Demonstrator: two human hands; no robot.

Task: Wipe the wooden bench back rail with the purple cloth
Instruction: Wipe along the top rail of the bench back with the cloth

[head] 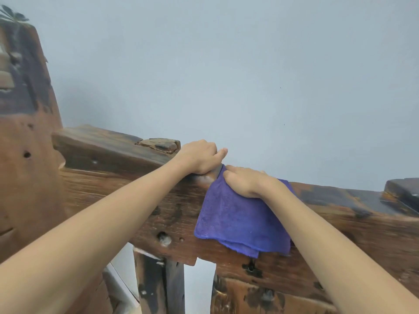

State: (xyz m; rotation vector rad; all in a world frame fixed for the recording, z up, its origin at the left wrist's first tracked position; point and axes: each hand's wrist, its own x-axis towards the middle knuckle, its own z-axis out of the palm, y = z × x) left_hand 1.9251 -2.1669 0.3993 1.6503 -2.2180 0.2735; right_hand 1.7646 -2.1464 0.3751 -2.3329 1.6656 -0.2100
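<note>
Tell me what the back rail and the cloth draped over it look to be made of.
Back rail: solid wood, seemingly old or reclaimed, going by the visible grain, knots, holes and dark patches; a slight sheen on top hints at varnish or oil.
Purple cloth: soft fabric, probably microfibre or terry, judging by its fuzzy matt nap and limp drape.
</note>
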